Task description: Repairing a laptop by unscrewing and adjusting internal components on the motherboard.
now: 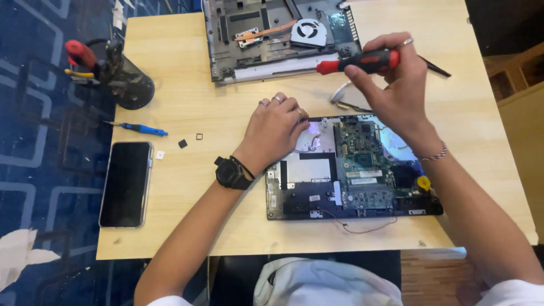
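bare tabletop [221, 226] front-left, phone [126, 184], tool cup [127, 82] leftward

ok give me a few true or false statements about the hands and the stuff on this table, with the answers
1. The right hand holds a screwdriver with a red and black handle. True.
2. The left hand holds the small blue screwdriver. False: that tool lies on the table, apart from both hands; the left hand rests on the opened laptop base.
3. A dark phone lies flat near the table's left edge. True.
4. The cooling fan sits in the laptop part under the hands. False: it is in the separate casing at the far edge of the table.
5. The left wrist wears a black watch. True.
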